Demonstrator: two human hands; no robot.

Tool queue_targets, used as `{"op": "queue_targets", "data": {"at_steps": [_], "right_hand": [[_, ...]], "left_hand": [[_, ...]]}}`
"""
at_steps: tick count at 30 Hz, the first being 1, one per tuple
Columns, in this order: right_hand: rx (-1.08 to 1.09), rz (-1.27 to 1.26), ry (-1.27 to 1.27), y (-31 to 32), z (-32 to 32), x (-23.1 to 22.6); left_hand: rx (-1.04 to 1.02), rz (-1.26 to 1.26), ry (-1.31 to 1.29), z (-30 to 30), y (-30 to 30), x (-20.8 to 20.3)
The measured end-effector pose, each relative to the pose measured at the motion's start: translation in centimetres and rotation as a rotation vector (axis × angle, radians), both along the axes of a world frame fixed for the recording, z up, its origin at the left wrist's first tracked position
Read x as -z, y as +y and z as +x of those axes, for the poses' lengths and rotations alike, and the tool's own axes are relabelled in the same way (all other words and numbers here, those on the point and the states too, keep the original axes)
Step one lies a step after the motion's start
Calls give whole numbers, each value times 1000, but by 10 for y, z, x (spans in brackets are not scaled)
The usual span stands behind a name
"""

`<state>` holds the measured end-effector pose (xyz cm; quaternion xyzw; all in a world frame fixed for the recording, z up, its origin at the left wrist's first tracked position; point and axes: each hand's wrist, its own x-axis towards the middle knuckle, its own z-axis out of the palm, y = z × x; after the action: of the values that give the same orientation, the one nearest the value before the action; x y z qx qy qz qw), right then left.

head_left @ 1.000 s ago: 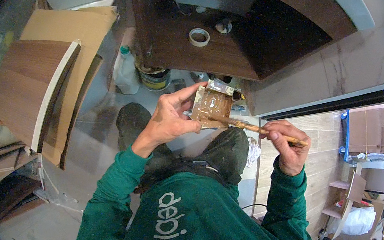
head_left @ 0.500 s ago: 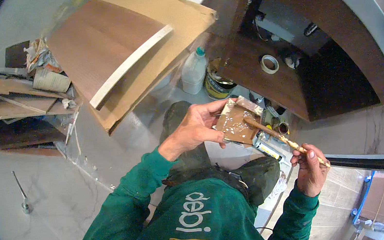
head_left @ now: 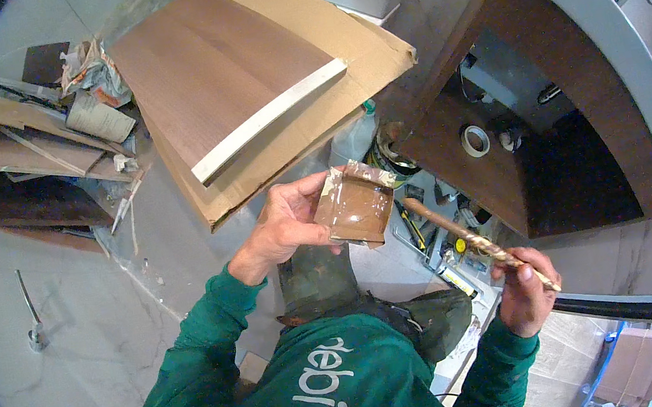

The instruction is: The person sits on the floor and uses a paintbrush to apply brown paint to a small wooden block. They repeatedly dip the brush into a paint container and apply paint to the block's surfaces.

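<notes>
My left hand (head_left: 284, 230) grips a small, shallow brown box (head_left: 360, 209) by its left side. Its inside is wet and shiny, and cream-coloured smears cover its rim. In my right hand (head_left: 527, 296) is a long brown stick (head_left: 460, 231), streaked with a yellowish, glue-like coating toward the held end. The stick's bare far end points up and left, a short way right of the box and apart from it. Further back, a curved brown panel (head_left: 229, 75) with a pale front edge lies on a sheet of cardboard (head_left: 372, 59).
At right stands a curved dark brown cabinet (head_left: 453, 160) with a tape roll (head_left: 475, 141) inside. A plastic jug (head_left: 352, 140) and a bucket (head_left: 395, 162) stand beside it. Tools and a white tube (head_left: 454, 275) lie below. Board scraps (head_left: 27, 154) are piled at left.
The stick has come out of the box and moved right of it. My left hand has shifted the box left and tilted it. The whole view has turned a little.
</notes>
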<state>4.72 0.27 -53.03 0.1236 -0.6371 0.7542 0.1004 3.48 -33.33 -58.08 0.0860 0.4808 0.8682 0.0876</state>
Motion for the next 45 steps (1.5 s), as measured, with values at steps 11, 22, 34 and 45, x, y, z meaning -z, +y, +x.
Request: {"op": "queue_targets", "data": {"at_steps": [11,22,34,45], "right_hand": [[-160,186,-114,-20,-17,-11],[-201,-139,-341,-46,-28,3],[-238,-114,-247,-123,-67,25],[-245,51,-147,-153,-84,19]], "left_hand": [[-60,-24,-31,4,-23,-21],[-71,25,-29,6,-28,-25],[-653,-182,-48,134,-98,-47],[-699,-116,-158,150,-113,-14]]}}
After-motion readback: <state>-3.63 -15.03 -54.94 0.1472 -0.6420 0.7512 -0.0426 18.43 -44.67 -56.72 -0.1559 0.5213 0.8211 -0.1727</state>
